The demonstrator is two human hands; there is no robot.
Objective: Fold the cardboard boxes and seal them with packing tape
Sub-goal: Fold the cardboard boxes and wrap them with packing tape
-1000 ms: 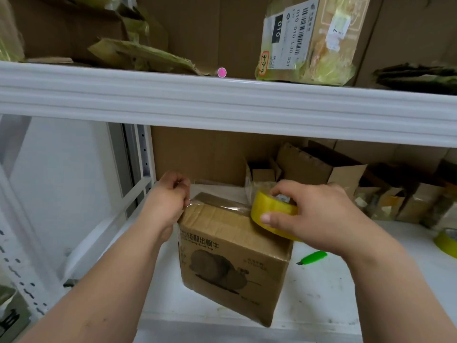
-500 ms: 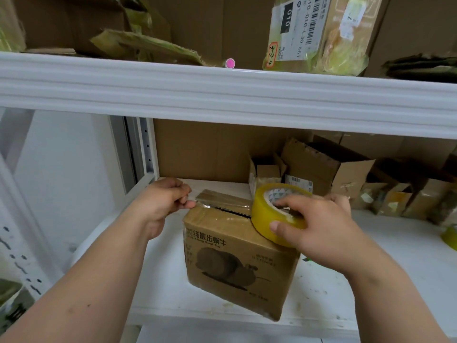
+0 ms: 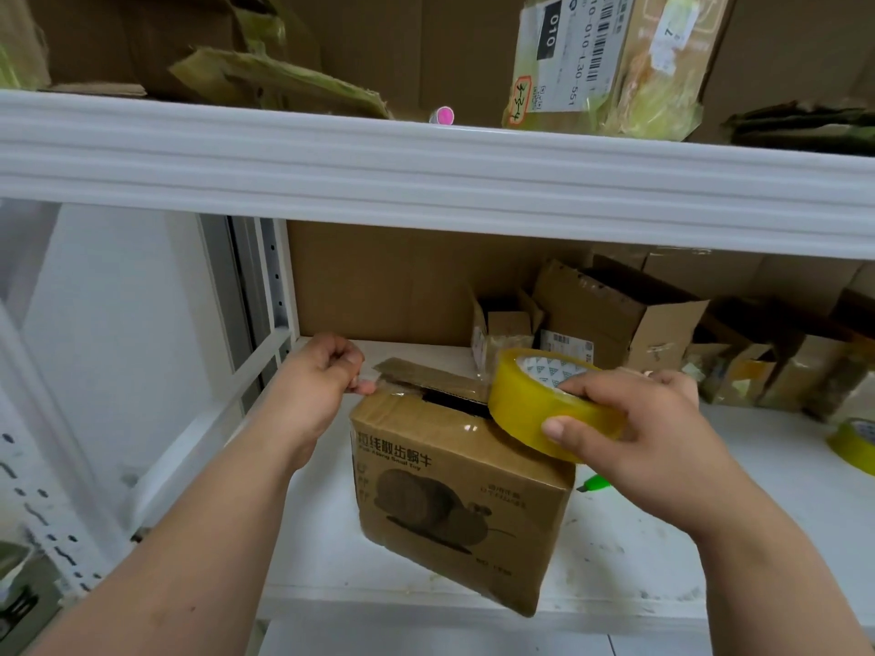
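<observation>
A small brown cardboard box (image 3: 459, 494) with a printed snail toy picture stands on the white shelf (image 3: 710, 537), its near corner over the shelf's front edge. A dark gap shows between its top flaps. My right hand (image 3: 648, 437) grips a yellow roll of packing tape (image 3: 544, 404) resting on the box's top right. A clear strip of tape runs from the roll across the top to the box's left end. My left hand (image 3: 317, 385) pinches that free tape end at the box's top left corner.
Several open cardboard boxes (image 3: 615, 314) crowd the back of the shelf. A second yellow tape roll (image 3: 852, 442) lies at the far right. A green cutter (image 3: 592, 485) peeks out behind my right hand. The upper shelf beam (image 3: 426, 177) hangs close overhead, loaded with cardboard.
My right hand has tilted the roll up and drawn it right, stretching the tape across the box top. My left hand keeps pinching the tape end at the left corner.
</observation>
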